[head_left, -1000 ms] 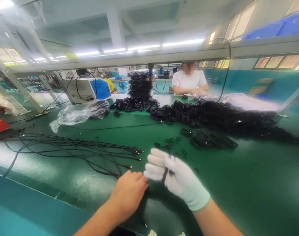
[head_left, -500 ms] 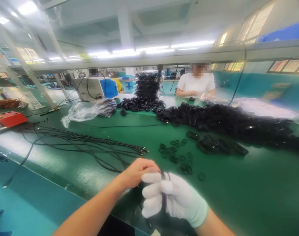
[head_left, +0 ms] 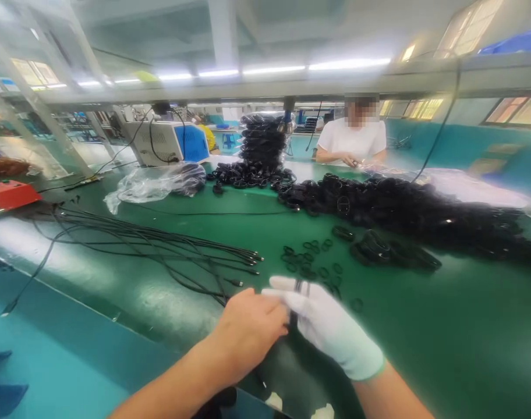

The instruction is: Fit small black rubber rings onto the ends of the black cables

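Observation:
My left hand [head_left: 250, 326], bare, is closed against the fingers of my right hand [head_left: 329, 326], which wears a white glove. Between them a short stretch of black cable [head_left: 293, 320] shows; the rest is hidden by my fingers. Thin black bands [head_left: 298, 285] circle a finger of the glove. A cable end with a pale tip [head_left: 264, 384] hangs below my left hand. Just beyond the glove lie several small black rings [head_left: 307, 259]. To the left, long black cables [head_left: 160, 233] stretch across the green table with their plugs near my hands.
Coiled black cables form a long heap [head_left: 400, 209] at the right; a few coils [head_left: 379, 250] lie before it. Farther back are a wrapped stack [head_left: 263, 139], a plastic bag [head_left: 156, 183] and a grey-blue machine [head_left: 160, 141]. A red control box [head_left: 12, 194] sits left. Opposite works a person [head_left: 351, 139].
My left hand has come nearer and lower, now covering most of the held cable. The gloved fingers have straightened and turned leftward. The person opposite has brought their hands together.

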Available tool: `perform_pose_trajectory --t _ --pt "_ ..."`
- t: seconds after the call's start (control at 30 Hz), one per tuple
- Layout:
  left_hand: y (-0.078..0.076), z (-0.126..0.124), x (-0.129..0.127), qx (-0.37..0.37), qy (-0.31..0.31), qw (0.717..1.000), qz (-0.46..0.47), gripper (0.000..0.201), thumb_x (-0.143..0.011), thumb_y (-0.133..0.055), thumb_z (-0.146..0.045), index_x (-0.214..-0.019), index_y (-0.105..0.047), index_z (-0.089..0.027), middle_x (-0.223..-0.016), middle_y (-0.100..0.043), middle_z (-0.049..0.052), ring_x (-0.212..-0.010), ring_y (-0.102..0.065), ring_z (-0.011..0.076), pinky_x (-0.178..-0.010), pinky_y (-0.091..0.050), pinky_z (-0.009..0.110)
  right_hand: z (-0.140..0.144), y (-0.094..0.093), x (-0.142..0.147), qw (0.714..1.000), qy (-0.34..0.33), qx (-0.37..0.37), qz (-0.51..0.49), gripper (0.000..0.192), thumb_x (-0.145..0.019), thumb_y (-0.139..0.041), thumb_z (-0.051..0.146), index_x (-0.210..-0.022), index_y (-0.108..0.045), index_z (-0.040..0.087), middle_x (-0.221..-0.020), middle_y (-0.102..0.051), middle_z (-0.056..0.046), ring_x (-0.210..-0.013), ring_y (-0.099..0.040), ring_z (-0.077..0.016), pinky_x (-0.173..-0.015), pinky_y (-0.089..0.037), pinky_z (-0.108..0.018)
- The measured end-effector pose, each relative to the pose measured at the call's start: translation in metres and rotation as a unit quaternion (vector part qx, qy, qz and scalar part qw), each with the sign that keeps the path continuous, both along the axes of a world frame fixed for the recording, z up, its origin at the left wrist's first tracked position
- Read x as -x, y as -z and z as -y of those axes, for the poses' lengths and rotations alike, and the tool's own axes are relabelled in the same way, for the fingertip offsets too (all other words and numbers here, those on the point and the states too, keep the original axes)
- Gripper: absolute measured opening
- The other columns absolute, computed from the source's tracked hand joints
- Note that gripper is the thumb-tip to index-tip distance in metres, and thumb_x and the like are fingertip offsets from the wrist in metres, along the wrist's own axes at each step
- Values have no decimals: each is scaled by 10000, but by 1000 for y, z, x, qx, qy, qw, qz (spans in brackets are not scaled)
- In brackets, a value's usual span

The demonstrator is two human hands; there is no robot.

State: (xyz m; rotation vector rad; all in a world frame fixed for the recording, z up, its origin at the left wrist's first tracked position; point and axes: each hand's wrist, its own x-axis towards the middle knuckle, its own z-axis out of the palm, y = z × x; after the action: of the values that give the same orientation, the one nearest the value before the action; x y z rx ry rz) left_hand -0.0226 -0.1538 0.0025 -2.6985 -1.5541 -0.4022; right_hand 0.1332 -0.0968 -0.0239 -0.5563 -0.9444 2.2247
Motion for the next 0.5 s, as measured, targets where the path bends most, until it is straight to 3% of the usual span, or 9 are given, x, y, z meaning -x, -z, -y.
perform_pose_trajectory --t 0.1,0.17,0.27,0.4,0.5 --pt "-21 -10 17 21 30 998 56 134 -824 -610 -324 -771 -619 -201 -741 -617 -14 -709 -526 142 -645 -314 273 8 3 0 990 -133 5 -53 308 -816 -646 241 -1073 -579 86 -871 -633 -94 -773 -593 -166 -769 -441 -353" --pt "-28 -16 28 87 26 987 129 87 -802 -637 -290 -778 -653 -209 -759 -623 -18 -730 -536 128 -663 -349 244 13 4 3 974 -199 53 -90 329 -792 -668 265 -1042 -566 76 -809 -589 -72 -748 -575 -168 -745 -430 -365" --pt "-23 -24 36 226 3 932 283 45 -739 -671 -218 -766 -688 -185 -753 -636 -13 -710 -560 115 -642 -400 198 18 4 9 946 -260 149 -124 350 -706 -747 275 -905 -524 91 -712 -475 2 -653 -494 -117 -659 -383 -294" --pt "-2 -30 34 325 -46 844 425 115 -734 -626 -224 -761 -688 -131 -731 -642 13 -684 -563 124 -620 -428 200 22 5 19 922 -284 205 -166 381 -644 -775 194 -789 -427 141 -660 -350 59 -575 -368 -66 -594 -292 -239" --pt "7 -29 30 336 -59 841 421 188 -799 -502 -214 -793 -665 -120 -752 -644 22 -699 -557 138 -622 -427 215 21 6 21 952 -206 154 -164 324 -682 -742 202 -857 -476 145 -664 -397 55 -576 -388 -68 -611 -325 -251"
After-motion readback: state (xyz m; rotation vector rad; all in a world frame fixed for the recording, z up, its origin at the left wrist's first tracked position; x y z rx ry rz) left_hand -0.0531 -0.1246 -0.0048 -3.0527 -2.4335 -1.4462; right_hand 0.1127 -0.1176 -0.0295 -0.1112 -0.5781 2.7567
